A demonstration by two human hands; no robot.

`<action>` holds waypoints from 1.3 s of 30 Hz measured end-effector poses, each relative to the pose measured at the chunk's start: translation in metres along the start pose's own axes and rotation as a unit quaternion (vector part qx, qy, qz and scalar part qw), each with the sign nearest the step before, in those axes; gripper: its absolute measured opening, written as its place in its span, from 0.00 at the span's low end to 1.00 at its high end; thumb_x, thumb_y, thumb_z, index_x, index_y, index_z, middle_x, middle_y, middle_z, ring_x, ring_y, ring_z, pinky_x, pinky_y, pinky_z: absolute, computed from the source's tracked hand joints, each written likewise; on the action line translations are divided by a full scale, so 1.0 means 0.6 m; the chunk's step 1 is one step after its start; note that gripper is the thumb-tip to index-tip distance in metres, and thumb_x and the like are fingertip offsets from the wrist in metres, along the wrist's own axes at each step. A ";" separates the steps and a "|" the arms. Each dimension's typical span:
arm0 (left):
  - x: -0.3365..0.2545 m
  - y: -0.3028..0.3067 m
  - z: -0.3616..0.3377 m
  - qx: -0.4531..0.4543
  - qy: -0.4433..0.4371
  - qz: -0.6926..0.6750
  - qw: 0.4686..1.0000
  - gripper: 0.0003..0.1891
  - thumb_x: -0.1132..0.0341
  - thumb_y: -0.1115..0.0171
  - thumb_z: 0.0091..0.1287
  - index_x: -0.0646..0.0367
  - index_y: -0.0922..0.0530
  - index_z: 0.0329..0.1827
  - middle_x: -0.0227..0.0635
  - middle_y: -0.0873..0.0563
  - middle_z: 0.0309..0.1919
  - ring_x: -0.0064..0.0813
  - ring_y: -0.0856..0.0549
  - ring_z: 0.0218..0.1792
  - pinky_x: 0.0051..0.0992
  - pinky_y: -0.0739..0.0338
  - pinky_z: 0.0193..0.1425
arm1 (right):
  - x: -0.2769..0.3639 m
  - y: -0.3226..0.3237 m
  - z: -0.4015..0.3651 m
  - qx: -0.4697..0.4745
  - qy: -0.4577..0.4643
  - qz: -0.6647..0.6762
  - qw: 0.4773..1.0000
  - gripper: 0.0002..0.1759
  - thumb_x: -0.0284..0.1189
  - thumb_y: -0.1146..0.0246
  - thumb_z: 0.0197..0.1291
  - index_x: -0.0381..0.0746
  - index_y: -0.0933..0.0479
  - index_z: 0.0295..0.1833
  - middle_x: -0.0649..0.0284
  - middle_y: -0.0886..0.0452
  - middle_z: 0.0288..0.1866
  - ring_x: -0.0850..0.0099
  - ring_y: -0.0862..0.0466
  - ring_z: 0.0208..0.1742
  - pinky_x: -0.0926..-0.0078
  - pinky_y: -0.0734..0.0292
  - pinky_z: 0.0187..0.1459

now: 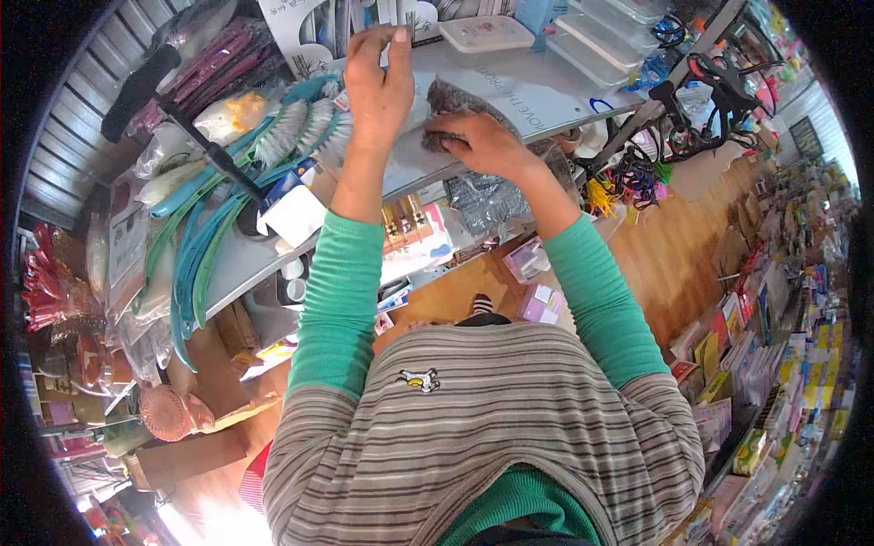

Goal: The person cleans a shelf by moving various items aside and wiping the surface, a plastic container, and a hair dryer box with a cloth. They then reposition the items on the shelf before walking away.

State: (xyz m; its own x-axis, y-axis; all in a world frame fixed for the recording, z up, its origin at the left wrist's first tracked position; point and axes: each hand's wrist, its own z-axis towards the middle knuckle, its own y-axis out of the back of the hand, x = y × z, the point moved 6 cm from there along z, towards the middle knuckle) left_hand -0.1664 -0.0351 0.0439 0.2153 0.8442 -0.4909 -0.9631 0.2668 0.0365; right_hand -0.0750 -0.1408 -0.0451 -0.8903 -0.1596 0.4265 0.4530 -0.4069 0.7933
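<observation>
My right hand (482,144) has its fingers curled over a dark grey, speckled, rough-textured piece (464,98) that looks like a cloth or scouring pad. The piece lies on a grey-white shelf (537,91). To its left my left hand (378,91) is raised above the shelf, its thumb apart from bent fingers, with nothing visible in it. Behind the left hand stand white printed boxes (319,36). Blue-green brushes with white bristles (282,127) lie left of my left wrist.
Clear plastic containers (601,45) and a lidded box (487,34) stand at the back. A dark metal post (674,82) rises at the right, near hanging cords (637,177). A black bar (209,150) crosses the left side. Packed goods (473,196) sit below the shelf.
</observation>
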 end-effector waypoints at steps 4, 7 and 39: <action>-0.018 0.001 0.000 0.035 -0.011 -0.060 0.998 0.11 0.64 0.43 0.61 0.66 0.22 0.34 0.44 0.19 0.33 0.38 0.21 0.37 0.30 0.28 0.43 | 0.016 -0.001 -0.007 0.005 -0.027 0.008 1.000 0.17 0.25 0.43 0.50 0.40 0.25 0.49 0.55 0.24 0.51 0.55 0.25 0.51 0.62 0.32 0.54; 0.003 -0.016 -0.015 0.096 0.061 -0.080 0.990 0.12 0.64 0.46 0.64 0.65 0.22 0.37 0.40 0.18 0.33 0.29 0.21 0.35 0.25 0.28 0.41 | 0.012 -0.015 -0.014 -0.017 -0.086 -0.005 0.996 0.17 0.24 0.41 0.48 0.41 0.24 0.47 0.55 0.23 0.49 0.56 0.26 0.52 0.62 0.32 0.55; -0.067 0.284 -0.140 0.245 0.134 0.389 0.878 0.39 0.68 0.26 0.37 0.59 0.33 0.56 0.46 0.29 0.47 0.46 0.30 0.47 0.40 0.34 0.51 | -0.178 0.122 -0.336 -0.336 -0.320 0.007 0.886 0.14 0.21 0.43 0.48 0.30 0.24 0.43 0.55 0.20 0.41 0.68 0.22 0.42 0.74 0.30 0.47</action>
State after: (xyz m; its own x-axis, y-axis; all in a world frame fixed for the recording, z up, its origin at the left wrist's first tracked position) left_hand -0.3526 -0.0628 -0.0032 -0.5855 0.7370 -0.3376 -0.6032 -0.1178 0.7889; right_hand 0.0440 -0.3350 -0.1201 -0.5789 0.2852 0.7639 0.1422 -0.8871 0.4390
